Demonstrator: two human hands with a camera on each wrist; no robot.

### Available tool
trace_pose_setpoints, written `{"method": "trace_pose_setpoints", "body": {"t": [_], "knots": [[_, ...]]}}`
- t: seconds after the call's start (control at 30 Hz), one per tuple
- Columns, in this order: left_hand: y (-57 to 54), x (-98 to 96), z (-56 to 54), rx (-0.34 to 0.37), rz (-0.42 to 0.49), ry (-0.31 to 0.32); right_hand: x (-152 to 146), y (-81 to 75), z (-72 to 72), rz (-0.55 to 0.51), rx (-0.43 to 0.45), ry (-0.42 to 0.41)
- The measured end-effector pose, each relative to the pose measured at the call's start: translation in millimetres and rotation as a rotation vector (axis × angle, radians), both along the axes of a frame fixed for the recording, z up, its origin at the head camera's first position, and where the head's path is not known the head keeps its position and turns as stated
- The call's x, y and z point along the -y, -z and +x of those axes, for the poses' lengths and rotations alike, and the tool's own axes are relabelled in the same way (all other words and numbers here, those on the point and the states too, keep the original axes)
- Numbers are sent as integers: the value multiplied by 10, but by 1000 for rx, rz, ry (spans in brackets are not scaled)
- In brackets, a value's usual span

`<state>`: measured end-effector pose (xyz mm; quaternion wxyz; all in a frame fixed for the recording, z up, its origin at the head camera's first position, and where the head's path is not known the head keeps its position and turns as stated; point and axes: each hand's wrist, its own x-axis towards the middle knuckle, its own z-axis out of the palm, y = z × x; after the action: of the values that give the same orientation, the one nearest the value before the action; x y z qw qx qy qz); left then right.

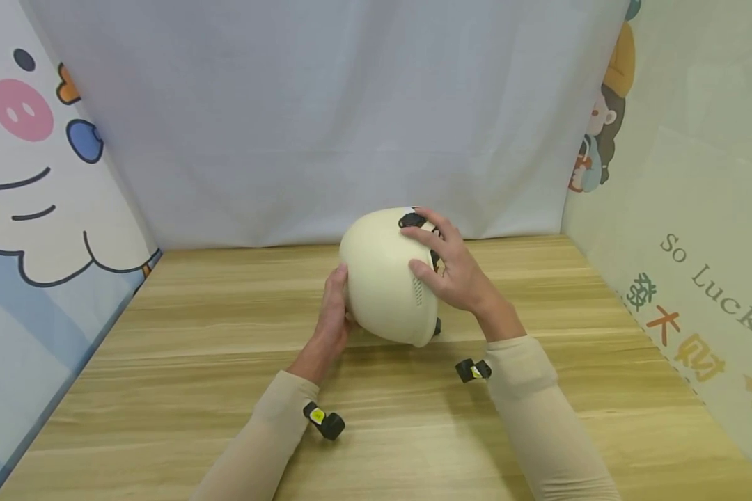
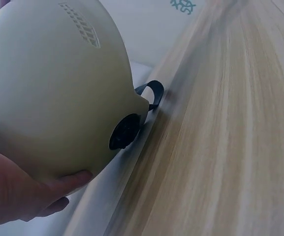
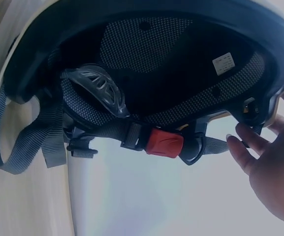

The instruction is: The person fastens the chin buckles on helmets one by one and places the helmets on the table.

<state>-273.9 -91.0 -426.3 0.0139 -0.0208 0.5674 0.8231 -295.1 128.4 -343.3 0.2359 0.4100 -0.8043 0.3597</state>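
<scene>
A cream helmet (image 1: 382,278) is held tilted on its side above the wooden table, its opening facing right. My left hand (image 1: 333,306) grips the shell from the left; in the left wrist view its fingers (image 2: 70,183) lie along the curved surface near a black round fitting (image 2: 126,132). At the upper right rim, my right hand (image 1: 454,271) holds the edge, thumb on the shell beside some small vents. The right wrist view looks into the dark padded inside, with a grey strap (image 3: 21,142), a red buckle (image 3: 164,142) and a clear-looking plastic piece (image 3: 100,91).
The wood-grain table (image 1: 194,390) ends at a pale curtain (image 1: 288,118) behind the helmet. Printed panels stand at both sides, a cartoon one (image 1: 56,202) on the left. Small black cameras (image 1: 473,370) stick out from both wrists.
</scene>
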Motion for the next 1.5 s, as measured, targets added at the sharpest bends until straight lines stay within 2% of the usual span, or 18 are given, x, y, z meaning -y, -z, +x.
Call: {"method": "trace_pose_setpoints", "body": {"t": [0.17,0.43,0.8,1.2,1.5], "knots": [[-8,2,15,-2,-18,-7,-3,-24,9,53,-30,38],[-25,8,16,-5,-40,-15,2,-35,-31,87,-101,13],[-47,11,20,-17,-67,-22,5,-47,-29,78,-67,-7],[-77,18,17,-58,-111,-51,-5,-24,-11,52,-34,27],[-70,40,14,-33,-98,-50,-32,-25,-10,21,5,13]]}}
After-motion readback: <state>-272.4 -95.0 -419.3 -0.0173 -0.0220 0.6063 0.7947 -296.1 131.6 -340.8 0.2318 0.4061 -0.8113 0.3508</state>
